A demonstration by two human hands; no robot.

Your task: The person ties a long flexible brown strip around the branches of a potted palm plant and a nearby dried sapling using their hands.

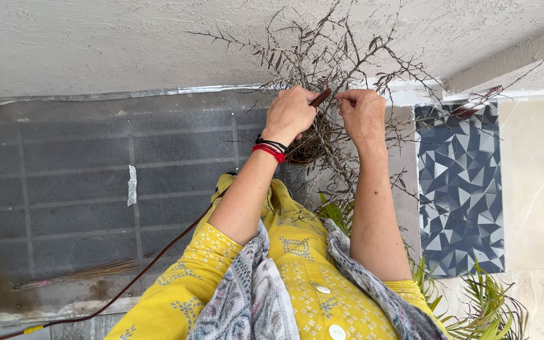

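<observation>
Yellow patterned sleeves and a grey printed scarf [247, 296] fill the bottom of the view, and two bare arms reach up from them into a dry, nearly leafless bush [341, 56]. Left hand [289, 113], with red and black threads at the wrist, is clenched around a reddish-brown tool handle [320, 97]. Right hand [363, 113] pinches a thin twig just beside that handle, above a small round nest-like tangle [310, 145].
</observation>
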